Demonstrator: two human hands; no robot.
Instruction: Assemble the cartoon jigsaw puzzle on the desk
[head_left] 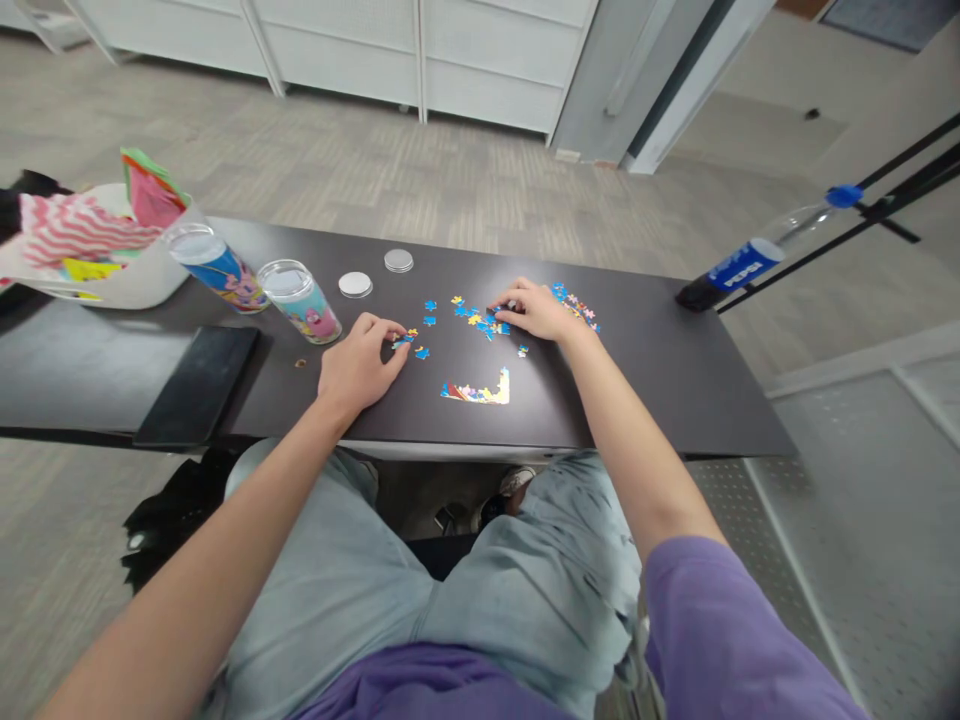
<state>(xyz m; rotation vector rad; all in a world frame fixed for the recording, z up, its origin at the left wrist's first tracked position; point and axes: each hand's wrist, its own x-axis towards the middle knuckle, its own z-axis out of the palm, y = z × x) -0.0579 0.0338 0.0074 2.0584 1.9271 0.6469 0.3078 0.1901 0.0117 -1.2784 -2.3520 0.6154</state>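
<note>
The right hand (536, 308) hides some puzzle pieces (475, 319), whose printed details are too small to tell. Whether the left hand's (358, 362) fingers grip a piece is unclear. The picture's left edge cuts off the white basket (154, 287); the bottom, the purple sleeve (720, 630).

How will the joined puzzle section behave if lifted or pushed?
The joined puzzle section may flex or split if lifted by one end, since its L shape is narrow. It looks thin, so it's likely light. Pushed gently, it would probably slide rather than tip, lying flat on the smooth-looking table.
</note>
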